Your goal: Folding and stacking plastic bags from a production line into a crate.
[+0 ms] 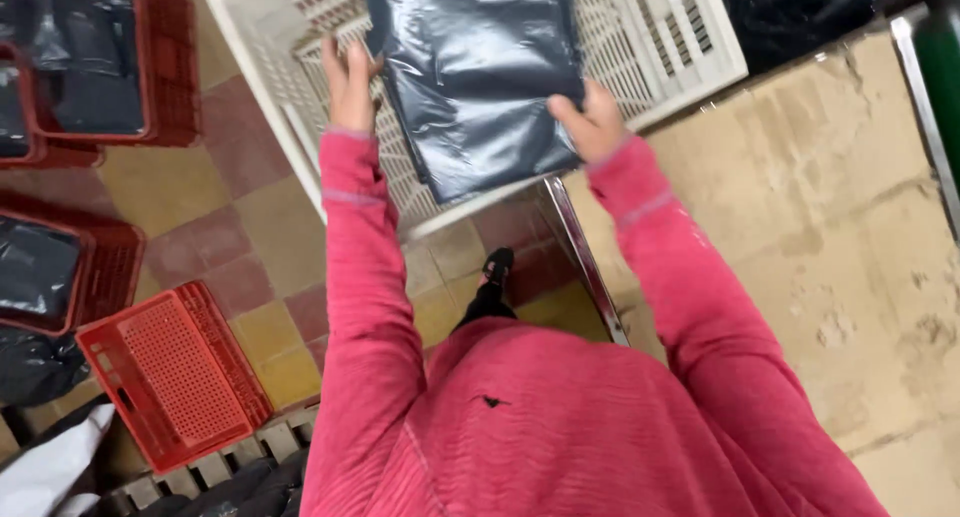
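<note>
- A packing or warehouse workroom, by the look of it.
- Red plastic crates [95,62] hold dark bagged parcels.
- A white slatted crate [660,32] sits on the worn tiled floor [230,227].
- Cardboard [830,217] covers the tabletop.

My sleeves [370,277] are raspberry pink with a fine ribbed weave and a paler band near each cuff. The glossy packet [475,72] I hold is dark blue-black. Under it the far crate [660,37] is cream-white lattice. On the left, crates [170,372] are bright red mesh. The floor tiles [230,207] chequer maroon and ochre; the cardboard [830,207] on the right is tan.
</note>
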